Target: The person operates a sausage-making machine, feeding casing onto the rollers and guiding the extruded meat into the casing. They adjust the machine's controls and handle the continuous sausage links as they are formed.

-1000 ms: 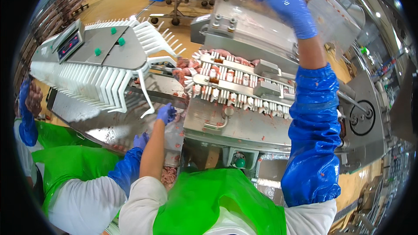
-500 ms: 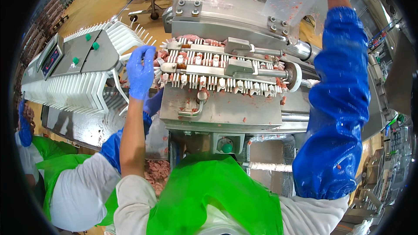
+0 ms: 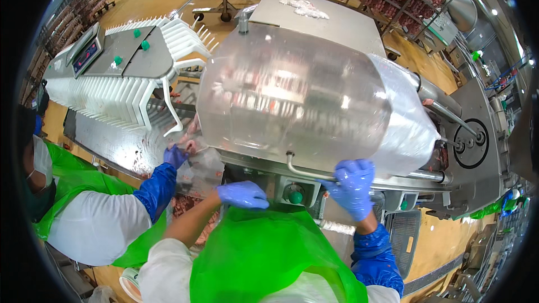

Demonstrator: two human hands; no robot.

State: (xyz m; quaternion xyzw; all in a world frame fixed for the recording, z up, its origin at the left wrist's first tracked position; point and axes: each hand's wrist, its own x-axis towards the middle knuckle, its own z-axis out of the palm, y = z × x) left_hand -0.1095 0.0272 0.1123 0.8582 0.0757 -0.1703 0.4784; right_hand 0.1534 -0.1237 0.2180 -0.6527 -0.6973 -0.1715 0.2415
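The right hand [image 3: 352, 186] has its fingers clenched around the metal handle [image 3: 303, 169] of the clear domed cover [image 3: 303, 98], lowered just above them over the sausage machine, while the left hand [image 3: 242, 194] hovers released beside it.

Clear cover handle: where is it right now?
Head view, lower centre: the handle runs along the bottom edge of the clear cover, gripped by the right hand, just above the green knob.
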